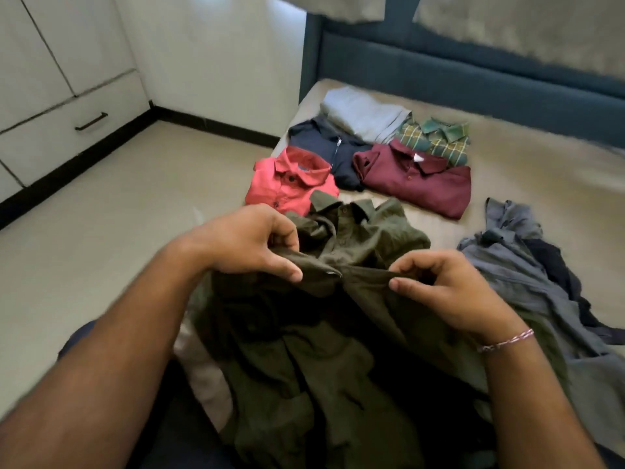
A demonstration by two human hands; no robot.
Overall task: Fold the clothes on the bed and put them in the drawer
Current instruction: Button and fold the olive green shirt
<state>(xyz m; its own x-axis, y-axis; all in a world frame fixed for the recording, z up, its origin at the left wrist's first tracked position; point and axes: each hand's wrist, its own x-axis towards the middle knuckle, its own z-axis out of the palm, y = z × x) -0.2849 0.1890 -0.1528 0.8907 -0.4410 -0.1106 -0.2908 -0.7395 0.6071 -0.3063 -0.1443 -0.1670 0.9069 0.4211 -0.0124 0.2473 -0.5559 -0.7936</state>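
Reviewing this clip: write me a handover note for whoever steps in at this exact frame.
Left hand and right hand both pinch the olive shirt, unfolded at the bed's near edge.
Done: five folded garments on the bed, among them the coral shirt and maroon polo.
Left: the olive shirt, the grey pile, then all into the drawer, which is closed.

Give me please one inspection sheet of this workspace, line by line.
Surface: beige bed, partly bare.
Job's things: olive shirt unfolded; five folded garments behind it, among them a red shirt and a maroon polo.
Clutter: grey-blue heap, unfolded.
Grippers: left hand and right hand pinch the olive shirt.
Cables: nothing seen.
Surroundings: white drawer closed; teal headboard.
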